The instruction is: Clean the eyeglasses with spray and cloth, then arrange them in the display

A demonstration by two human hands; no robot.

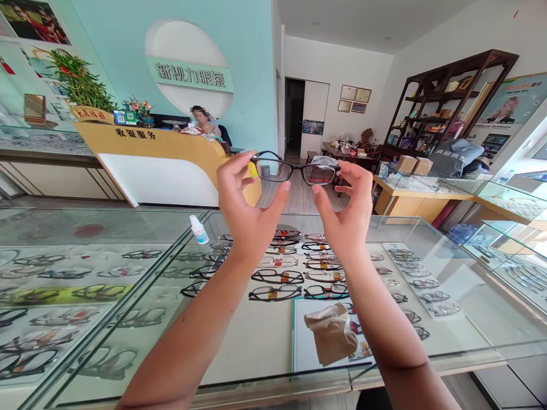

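Observation:
A pair of dark-framed eyeglasses (296,167) is raised level in front of me, above the glass counter. My left hand (243,199) pinches the frame at its left end, thumb pointing up below the lens. At the opposite end, my right hand (348,202) grips the other side between fingers and thumb. Through the lenses the room behind shows. Beneath my forearms, a crumpled beige cloth (329,333) lies on the counter over a white and teal sheet. A small white bottle (199,229) stands on the glass left of my left hand.
The glass display counter (256,356) holds rows of eyeglasses (277,277). Beyond it stands a yellow and white reception desk (171,165), with a person (207,122) behind it. More glass cases (431,185) and a dark wooden shelf (444,102) are at the right.

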